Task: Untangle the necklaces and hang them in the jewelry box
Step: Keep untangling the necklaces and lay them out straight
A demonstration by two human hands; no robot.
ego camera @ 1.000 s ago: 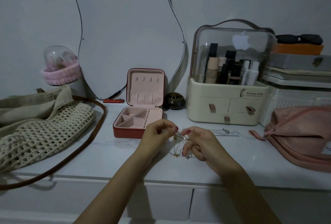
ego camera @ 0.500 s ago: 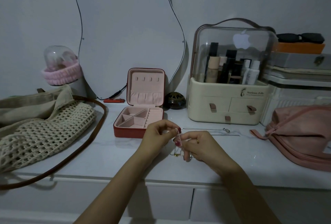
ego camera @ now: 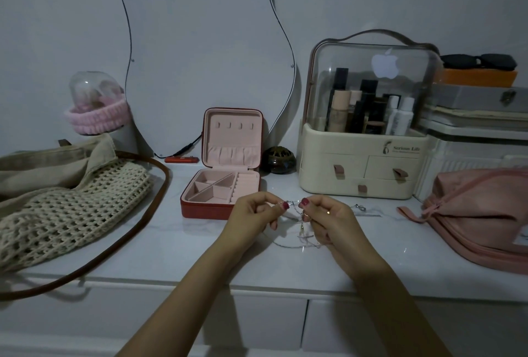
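We pinch the tangled necklaces point(ego camera: 297, 213) between our left hand point(ego camera: 254, 215) and right hand point(ego camera: 328, 218), chain stretched sideways. The open jewelry box point(ego camera: 225, 176) stands just beyond, nearer the left hand.

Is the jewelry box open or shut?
Open. The jewelry box has its lid standing upright, showing four bare hooks and a gathered pocket; the pink tray compartments look empty.

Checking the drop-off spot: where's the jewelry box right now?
In the head view, the jewelry box sits open on the white countertop, left of centre, just behind the left hand, between the knit bag and the makeup organizer.
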